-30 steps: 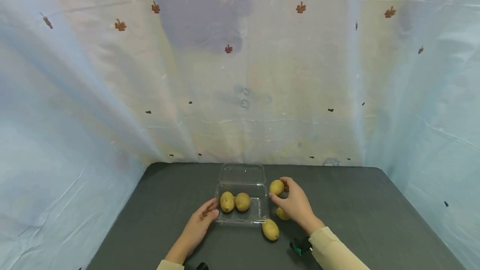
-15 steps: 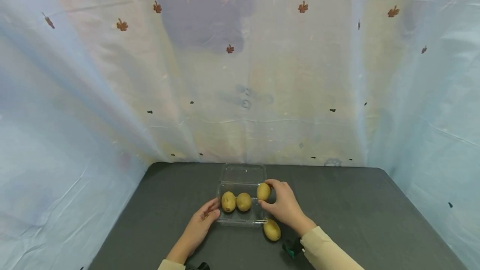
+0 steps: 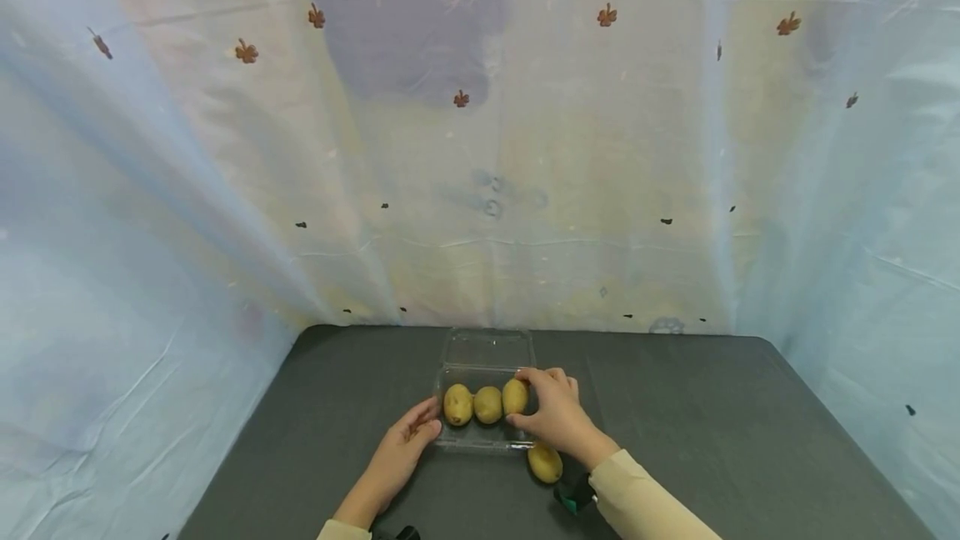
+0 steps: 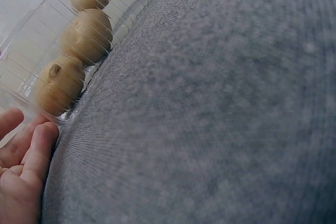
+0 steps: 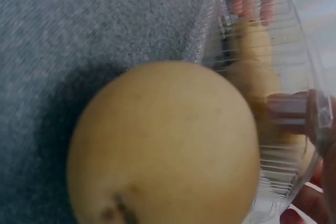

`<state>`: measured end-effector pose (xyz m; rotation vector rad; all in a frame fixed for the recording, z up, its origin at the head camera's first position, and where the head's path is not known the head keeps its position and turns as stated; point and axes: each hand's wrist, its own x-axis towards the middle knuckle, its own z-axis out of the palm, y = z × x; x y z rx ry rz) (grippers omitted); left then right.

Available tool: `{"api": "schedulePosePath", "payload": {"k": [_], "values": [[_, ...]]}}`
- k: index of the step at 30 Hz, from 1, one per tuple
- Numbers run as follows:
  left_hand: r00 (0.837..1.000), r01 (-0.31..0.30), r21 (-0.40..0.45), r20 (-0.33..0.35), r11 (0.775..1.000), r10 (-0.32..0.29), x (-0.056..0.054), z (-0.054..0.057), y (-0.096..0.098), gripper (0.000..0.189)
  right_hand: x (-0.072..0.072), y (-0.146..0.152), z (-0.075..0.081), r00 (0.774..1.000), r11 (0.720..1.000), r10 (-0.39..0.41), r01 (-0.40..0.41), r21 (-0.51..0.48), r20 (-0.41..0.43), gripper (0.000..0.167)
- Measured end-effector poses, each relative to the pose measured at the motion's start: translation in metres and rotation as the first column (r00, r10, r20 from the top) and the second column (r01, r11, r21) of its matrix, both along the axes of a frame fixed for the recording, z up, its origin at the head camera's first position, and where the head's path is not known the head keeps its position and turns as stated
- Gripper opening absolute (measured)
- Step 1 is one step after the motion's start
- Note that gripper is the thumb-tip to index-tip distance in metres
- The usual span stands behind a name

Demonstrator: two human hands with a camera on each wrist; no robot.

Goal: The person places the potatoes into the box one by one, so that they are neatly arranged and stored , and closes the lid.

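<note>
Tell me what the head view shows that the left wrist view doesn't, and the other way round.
Only the head view shows the brown leaf shapes on the curtain, the pale sleeves and the loose yellow piece of produce outside the box.

Only the left wrist view shows the fine ribs on the clear box and the speckled grain of the grey table.

Both share the three boxed pieces, the left hand and at least the fingers of the right hand.
</note>
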<state>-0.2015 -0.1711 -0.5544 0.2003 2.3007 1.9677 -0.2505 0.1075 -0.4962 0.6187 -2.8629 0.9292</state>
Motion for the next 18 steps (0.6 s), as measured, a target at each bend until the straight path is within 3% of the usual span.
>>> {"api": "schedulePosePath", "payload": {"k": [18], "values": [[1.0, 0.007, 0.011, -0.005, 1.0, -0.007, 0.0001, -0.0013, 0.0006, 0.061, -0.002, -0.008, 0.009, 0.999, 0.984, 0.01, -0.003, 0.178, -0.041, 0.059]]}}
